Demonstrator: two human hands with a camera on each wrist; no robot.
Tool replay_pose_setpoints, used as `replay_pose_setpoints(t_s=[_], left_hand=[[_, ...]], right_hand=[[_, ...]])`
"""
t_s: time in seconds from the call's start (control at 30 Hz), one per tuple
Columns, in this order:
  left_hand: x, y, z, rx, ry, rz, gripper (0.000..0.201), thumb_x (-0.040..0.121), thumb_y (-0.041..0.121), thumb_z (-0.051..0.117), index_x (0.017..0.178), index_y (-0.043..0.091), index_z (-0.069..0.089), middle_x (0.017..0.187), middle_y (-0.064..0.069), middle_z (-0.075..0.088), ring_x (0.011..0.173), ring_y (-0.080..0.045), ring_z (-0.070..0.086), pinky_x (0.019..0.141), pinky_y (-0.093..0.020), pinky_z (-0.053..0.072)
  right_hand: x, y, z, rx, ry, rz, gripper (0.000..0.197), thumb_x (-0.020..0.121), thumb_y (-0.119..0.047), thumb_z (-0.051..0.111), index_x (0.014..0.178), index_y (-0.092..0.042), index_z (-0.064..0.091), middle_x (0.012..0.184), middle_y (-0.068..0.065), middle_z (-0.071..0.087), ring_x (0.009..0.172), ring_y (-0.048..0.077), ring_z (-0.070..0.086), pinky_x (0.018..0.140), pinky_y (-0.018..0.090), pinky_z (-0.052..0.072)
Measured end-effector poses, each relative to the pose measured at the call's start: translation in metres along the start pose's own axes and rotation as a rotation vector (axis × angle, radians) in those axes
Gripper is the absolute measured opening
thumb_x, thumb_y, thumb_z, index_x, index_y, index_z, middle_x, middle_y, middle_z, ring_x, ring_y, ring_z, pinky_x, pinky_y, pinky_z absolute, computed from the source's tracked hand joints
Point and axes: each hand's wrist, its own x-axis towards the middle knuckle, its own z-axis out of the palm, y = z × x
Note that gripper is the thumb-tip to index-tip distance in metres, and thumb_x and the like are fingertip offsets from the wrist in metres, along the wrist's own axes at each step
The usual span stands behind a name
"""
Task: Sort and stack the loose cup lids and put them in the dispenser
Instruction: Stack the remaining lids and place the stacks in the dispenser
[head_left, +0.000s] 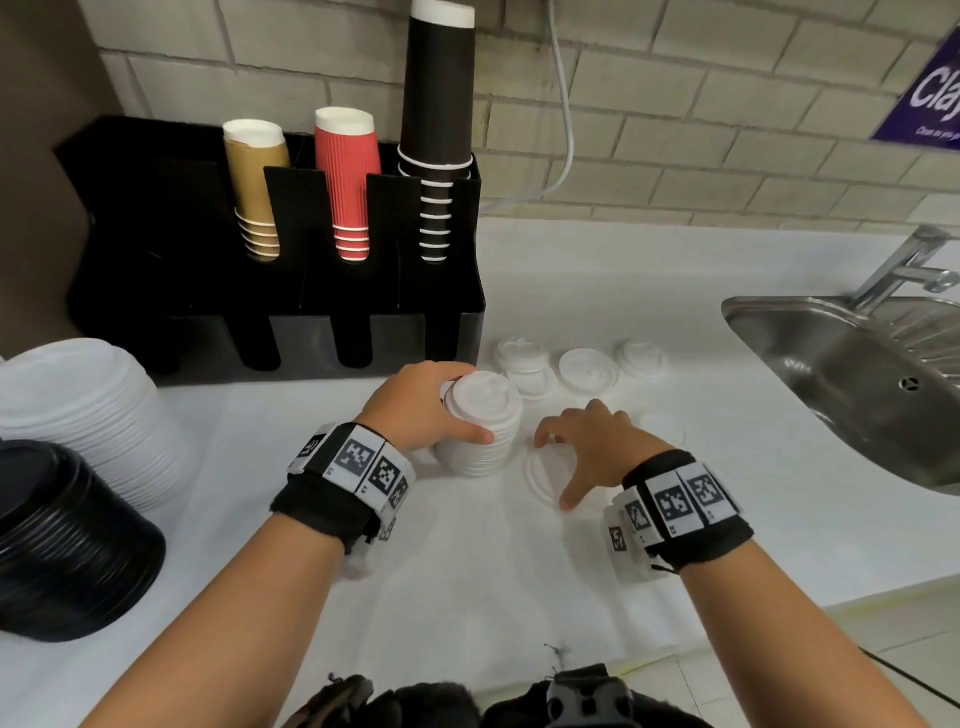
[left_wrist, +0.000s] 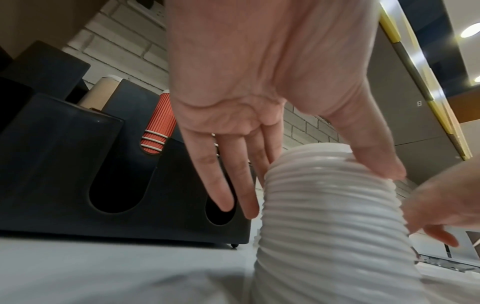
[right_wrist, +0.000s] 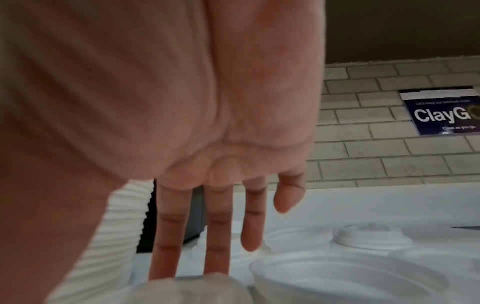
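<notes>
A tall stack of white cup lids (head_left: 483, 441) stands on the white counter in front of the black dispenser (head_left: 291, 322). My left hand (head_left: 449, 410) grips this stack near its top; the thumb (left_wrist: 374, 160) presses its near side and the fingers (left_wrist: 228, 185) reach down its far side. Just right of it, one white lid (head_left: 540, 475) lies upside down. My right hand (head_left: 557, 470) hovers spread over that lid, its fingers (right_wrist: 217, 236) straight and the thumb tip at the rim. Several loose white lids (head_left: 589, 370) lie farther back.
The dispenser holds brown, red and black cups (head_left: 345, 182) in its upper slots; its lower slots look dark. Large stacks of white lids (head_left: 88, 410) and black lids (head_left: 67, 540) stand at the left. A steel sink (head_left: 857, 374) with a tap is at the right.
</notes>
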Motion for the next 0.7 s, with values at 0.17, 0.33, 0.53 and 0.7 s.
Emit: replay_pose_setpoints(t_s=[0.17, 0.33, 0.53, 0.7], left_hand=[[-0.001, 0.002, 0.002, 0.046, 0.023, 0.019, 0.065, 0.061, 0.034, 0.09, 0.119, 0.031, 0.062, 0.12, 0.006, 0.053, 0.107, -0.015, 0.053, 0.099, -0.039, 0.044], [-0.003, 0.004, 0.004, 0.066, 0.032, 0.026, 0.066, 0.063, 0.034, 0.089, 0.122, 0.03, 0.06, 0.118, 0.004, 0.051, 0.108, -0.018, 0.053, 0.099, -0.042, 0.044], [-0.005, 0.004, 0.005, 0.073, 0.041, 0.012, 0.068, 0.064, 0.037, 0.088, 0.124, 0.032, 0.058, 0.116, 0.006, 0.052, 0.106, -0.017, 0.054, 0.098, -0.044, 0.046], [-0.005, 0.005, 0.004, 0.082, 0.036, 0.012, 0.066, 0.063, 0.037, 0.088, 0.122, 0.032, 0.059, 0.116, 0.005, 0.053, 0.105, -0.018, 0.054, 0.097, -0.045, 0.046]], right_hand=[[-0.003, 0.007, -0.007, 0.179, 0.057, -0.071, 0.058, 0.068, -0.034, 0.082, 0.118, -0.037, 0.052, 0.112, -0.009, 0.054, 0.108, 0.015, 0.043, 0.09, 0.03, 0.037], [-0.01, 0.011, -0.02, 0.659, 0.378, -0.192, 0.039, 0.075, -0.022, 0.078, 0.106, -0.034, 0.057, 0.097, -0.004, 0.06, 0.089, 0.009, 0.055, 0.068, 0.008, 0.039], [-0.007, 0.009, -0.017, 0.77, 0.566, -0.133, 0.03, 0.073, -0.014, 0.074, 0.097, -0.027, 0.061, 0.083, -0.001, 0.059, 0.065, 0.001, 0.056, 0.061, 0.009, 0.044], [-0.002, 0.005, 0.006, 0.355, 0.24, -0.047, 0.036, 0.079, -0.025, 0.075, 0.111, -0.024, 0.059, 0.106, -0.002, 0.049, 0.097, 0.016, 0.053, 0.079, 0.022, 0.037]])
